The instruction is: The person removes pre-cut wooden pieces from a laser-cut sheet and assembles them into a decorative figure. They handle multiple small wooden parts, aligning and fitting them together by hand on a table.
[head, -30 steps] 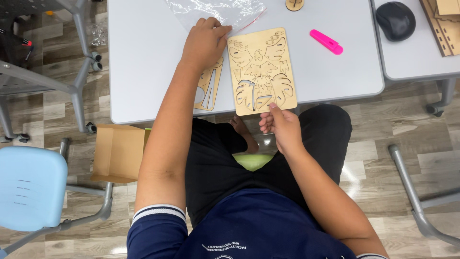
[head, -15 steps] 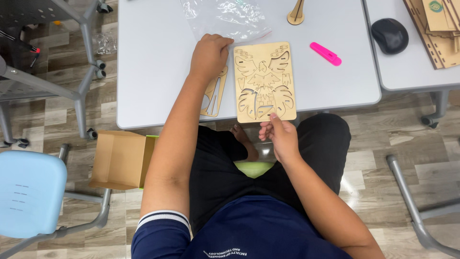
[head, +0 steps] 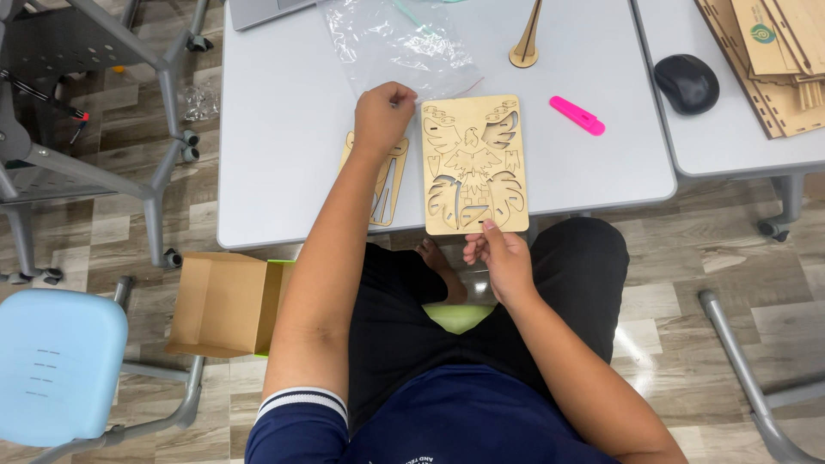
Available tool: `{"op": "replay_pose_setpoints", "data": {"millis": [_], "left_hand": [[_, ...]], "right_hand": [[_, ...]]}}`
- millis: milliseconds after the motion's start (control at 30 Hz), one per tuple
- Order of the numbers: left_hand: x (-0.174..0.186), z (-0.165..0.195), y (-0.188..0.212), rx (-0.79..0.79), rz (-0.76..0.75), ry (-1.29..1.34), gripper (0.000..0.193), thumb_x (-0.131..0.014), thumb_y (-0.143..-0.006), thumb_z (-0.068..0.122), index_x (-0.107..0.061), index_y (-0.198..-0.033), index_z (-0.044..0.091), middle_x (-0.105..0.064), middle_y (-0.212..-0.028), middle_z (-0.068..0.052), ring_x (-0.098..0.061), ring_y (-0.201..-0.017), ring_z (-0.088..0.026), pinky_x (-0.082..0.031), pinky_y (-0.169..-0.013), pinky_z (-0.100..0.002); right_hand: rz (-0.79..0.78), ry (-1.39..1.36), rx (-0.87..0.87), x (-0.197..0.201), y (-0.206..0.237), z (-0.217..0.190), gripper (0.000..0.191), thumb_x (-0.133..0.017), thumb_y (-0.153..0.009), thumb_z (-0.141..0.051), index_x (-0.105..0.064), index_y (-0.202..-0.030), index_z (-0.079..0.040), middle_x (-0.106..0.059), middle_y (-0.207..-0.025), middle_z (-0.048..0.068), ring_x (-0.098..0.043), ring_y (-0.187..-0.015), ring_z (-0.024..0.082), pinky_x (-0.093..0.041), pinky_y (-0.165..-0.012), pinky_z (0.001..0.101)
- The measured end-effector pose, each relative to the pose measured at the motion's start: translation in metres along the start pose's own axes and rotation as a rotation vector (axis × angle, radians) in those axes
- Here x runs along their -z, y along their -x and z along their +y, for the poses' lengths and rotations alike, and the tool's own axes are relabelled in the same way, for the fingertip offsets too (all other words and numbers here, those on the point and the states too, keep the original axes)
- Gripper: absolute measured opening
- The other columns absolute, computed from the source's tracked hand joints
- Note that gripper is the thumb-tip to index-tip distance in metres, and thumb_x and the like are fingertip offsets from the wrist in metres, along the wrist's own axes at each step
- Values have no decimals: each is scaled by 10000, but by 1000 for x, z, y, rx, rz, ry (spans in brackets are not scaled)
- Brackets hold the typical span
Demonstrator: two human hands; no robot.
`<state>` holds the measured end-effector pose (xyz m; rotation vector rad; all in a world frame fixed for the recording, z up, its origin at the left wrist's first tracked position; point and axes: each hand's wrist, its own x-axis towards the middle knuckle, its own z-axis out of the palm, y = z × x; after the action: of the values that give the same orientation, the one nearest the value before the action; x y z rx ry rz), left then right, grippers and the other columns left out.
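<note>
**Hands on a laser-cut wooden sheet at a grey table**

Change since half a second ago is small: the left hand (head: 383, 116) has slid off toward the sheet's upper left corner and now sits at the edge of the clear plastic bag (head: 397, 45), while the right hand (head: 498, 258) keeps its grip at the bottom edge of the wooden sheet (head: 474, 163).

The wooden sheet is a pale plywood rectangle lying flat on the grey table (head: 284, 155), its near edge reaching the table's rim. Cut lines trace a bird with spread wings in the middle, feathered shapes below it and small parts along the top.

The left arm stretches straight out toward 12 o'clock, the hand curled loosely, knuckles up, fingers bent onto the bag's lower edge; whether it actually pinches the bag cannot be told. Under its forearm lies a second, smaller wooden piece (head: 381, 185), at 9 o'clock from the sheet. The right hand, at 6 o'clock of the sheet, pinches the bottom edge with thumb on top and the remaining fingers curled beneath.

At 2 o'clock from the sheet lies a pink marker (head: 577, 115), and farther right a black mouse (head: 686, 82).
</note>
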<state>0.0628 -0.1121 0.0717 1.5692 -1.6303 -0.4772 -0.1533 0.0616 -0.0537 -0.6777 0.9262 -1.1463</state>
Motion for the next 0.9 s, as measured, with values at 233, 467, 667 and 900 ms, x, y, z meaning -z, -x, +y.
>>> {"op": "replay_pose_setpoints", "data": {"millis": [233, 467, 667, 900], "left_hand": [[-5, 3, -1, 7, -69, -37, 188, -693, -787, 31, -745, -963, 70, -746, -905, -69, -710, -862, -222, -565, -794, -350], [-10, 11, 4, -122, -44, -239, 209, -712, -771, 16, -726, -946, 129, -644, -888, -7, -580, -934, -217, -428, -878, -394], [-12, 10, 5, -268, -13, -351, 159, -714, -811, 35, -692, -921, 148, -607, -867, 4, -571, -919, -212, -400, -861, -397], [-14, 7, 10, -370, 21, -289, 96, -715, -865, 65, -689, -948, 106, -605, -908, -41, -605, -899, -265, -480, -819, -410]], "right_hand": [[2, 34, 18, 0, 3, 0, 433, -496, -1091, -294, -674, -921, 63, -675, -775, 130, -633, -694, 191, -541, -692, 327], [1, 60, 40, 0, 2, 0, 435, -490, -1091, -301, -675, -932, 59, -678, -787, 128, -637, -708, 186, -544, -698, 321], [13, 54, 42, 1, 3, 2, 433, -485, -1091, -305, -674, -943, 55, -677, -784, 127, -641, -706, 186, -544, -691, 319], [17, 52, 41, 0, 2, 1, 434, -492, -1086, -301, -674, -933, 62, -677, -772, 127, -640, -691, 187, -540, -676, 320]]}}
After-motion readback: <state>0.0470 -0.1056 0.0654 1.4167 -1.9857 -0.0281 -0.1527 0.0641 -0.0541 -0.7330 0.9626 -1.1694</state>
